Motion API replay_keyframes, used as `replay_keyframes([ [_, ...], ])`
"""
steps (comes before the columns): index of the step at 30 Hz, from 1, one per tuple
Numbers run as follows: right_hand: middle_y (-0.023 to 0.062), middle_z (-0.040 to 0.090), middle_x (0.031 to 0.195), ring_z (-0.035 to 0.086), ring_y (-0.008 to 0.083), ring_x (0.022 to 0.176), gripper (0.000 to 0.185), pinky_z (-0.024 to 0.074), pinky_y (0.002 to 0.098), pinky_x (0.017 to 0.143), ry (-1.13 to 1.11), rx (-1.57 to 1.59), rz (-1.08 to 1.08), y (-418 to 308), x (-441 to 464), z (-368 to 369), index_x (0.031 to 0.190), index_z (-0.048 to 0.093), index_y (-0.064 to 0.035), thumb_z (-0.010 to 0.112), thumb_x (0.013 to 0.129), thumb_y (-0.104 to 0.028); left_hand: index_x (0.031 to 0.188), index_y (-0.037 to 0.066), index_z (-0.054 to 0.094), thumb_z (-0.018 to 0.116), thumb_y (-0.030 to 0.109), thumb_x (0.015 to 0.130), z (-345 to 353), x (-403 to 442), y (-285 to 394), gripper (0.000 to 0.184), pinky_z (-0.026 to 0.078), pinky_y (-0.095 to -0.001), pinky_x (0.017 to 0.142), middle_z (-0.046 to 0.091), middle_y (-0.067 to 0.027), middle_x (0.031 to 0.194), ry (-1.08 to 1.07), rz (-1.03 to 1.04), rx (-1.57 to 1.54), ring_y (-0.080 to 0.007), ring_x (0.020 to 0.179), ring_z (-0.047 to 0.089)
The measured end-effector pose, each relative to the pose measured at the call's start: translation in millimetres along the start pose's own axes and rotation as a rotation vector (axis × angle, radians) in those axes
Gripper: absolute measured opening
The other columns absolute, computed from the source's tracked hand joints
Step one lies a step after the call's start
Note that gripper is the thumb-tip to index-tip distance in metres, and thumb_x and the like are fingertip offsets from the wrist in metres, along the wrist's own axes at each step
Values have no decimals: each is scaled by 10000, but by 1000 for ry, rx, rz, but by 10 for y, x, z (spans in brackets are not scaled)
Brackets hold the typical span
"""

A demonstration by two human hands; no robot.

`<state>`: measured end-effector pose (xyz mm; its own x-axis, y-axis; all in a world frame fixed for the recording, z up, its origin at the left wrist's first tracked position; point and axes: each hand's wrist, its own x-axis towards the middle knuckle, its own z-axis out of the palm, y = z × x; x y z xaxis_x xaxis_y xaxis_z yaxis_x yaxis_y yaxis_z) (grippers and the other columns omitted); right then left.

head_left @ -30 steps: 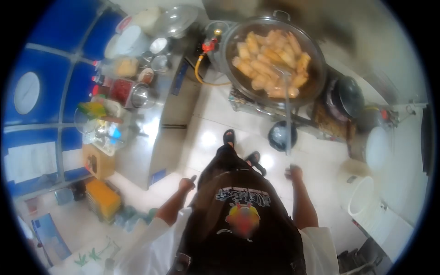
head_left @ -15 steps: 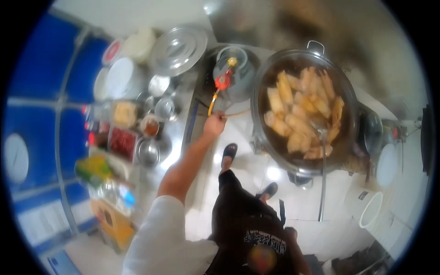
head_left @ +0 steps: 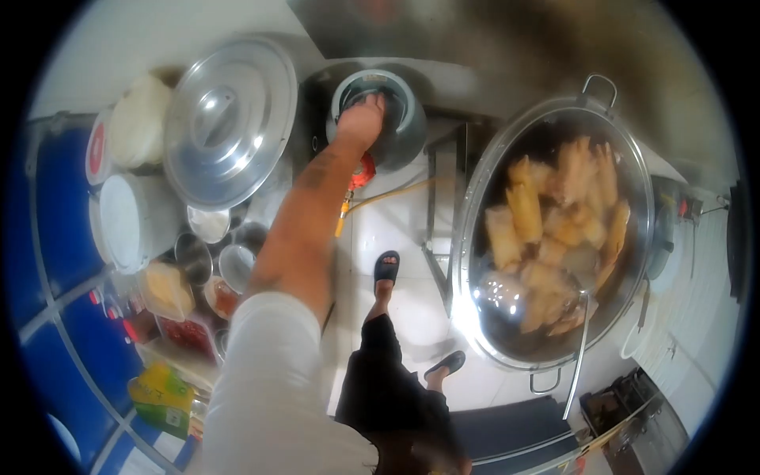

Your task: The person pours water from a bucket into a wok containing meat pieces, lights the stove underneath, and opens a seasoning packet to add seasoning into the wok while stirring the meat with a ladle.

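My left hand (head_left: 362,120) reaches into the collar of a grey gas cylinder (head_left: 404,146). Its fingers are curled over the valve at the top, which the hand covers. Just below the wrist a red regulator (head_left: 363,171) shows, with a yellow-orange hose (head_left: 391,191) nearby. To the right stands a wide metal pot (head_left: 643,214) of dark liquid and pale yellow, layered pieces that look like bamboo shoots (head_left: 522,210). A long-handled metal ladle (head_left: 583,332) rests in it, handle over the rim. My right hand is out of view.
A large metal lid (head_left: 229,123) leans at the left beside white tubs (head_left: 127,222). Metal bowls (head_left: 192,257), a container of red food (head_left: 187,336) and a yellow-green packet (head_left: 162,396) stand on the left counter. My sandalled feet are on the tiled floor (head_left: 404,317).
My left hand has moved from the hose up to the cylinder's valve, covering the yellow knob. The view has shifted closer to the cylinder, and my right hand has left the picture.
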<state>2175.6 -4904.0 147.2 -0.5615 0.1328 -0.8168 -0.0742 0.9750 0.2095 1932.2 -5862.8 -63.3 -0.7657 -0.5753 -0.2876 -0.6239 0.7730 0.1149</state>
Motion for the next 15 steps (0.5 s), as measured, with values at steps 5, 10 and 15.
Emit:
replay_keyframes([
  [5,193,705,860,679,386,846,292,532,455,720,-89,-6,45,146,-119,378,932,720,-35,609,835,-286,1231,-37,505,582,159,884,34,78,-18,407,567,-413,790,617,-196,1109,54,60,62,-323,935,683],
  [10,192,707,883,679,382,835,251,524,428,721,-35,99,-75,-532,-10,267,925,717,-24,641,826,-242,1176,-45,549,593,179,853,100,161,12,396,575,-386,776,639,-230,1090,72,62,41,-314,928,695],
  [15,184,713,899,696,349,840,228,525,396,733,-15,384,-187,-824,-53,395,950,718,-5,639,841,-190,1052,26,660,629,436,878,-20,203,261,446,548,-394,853,699,-189,1049,64,-451,-237,-308,1028,675],
])
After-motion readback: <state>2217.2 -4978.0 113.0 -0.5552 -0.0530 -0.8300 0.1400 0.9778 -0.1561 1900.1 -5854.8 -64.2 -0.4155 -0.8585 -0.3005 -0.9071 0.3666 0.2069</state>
